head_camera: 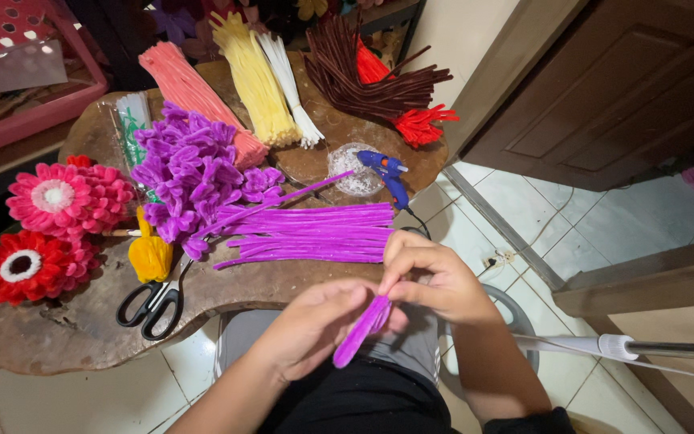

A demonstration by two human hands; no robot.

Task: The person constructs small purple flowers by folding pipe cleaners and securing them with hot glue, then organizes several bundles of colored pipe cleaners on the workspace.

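Note:
Both my hands meet over my lap, just in front of the wooden table [50, 337]. My left hand [315, 325] and my right hand [427, 277] pinch one folded purple pipe cleaner [363, 328] between their fingers. It slants down to the left from my right fingertips. Straight purple pipe cleaners [315, 233] lie in a loose row on the table just beyond my hands. Left of that row sits a heap of curled purple pipe-cleaner petals [190, 173].
Black scissors [154, 301] lie near the table's front edge beside a yellow pipe-cleaner piece [149, 253]. Pink and red pipe-cleaner flowers [54, 197] sit at the left. A blue glue gun [387, 173] and bundles of salmon, yellow, white, brown and red pipe cleaners lie at the back.

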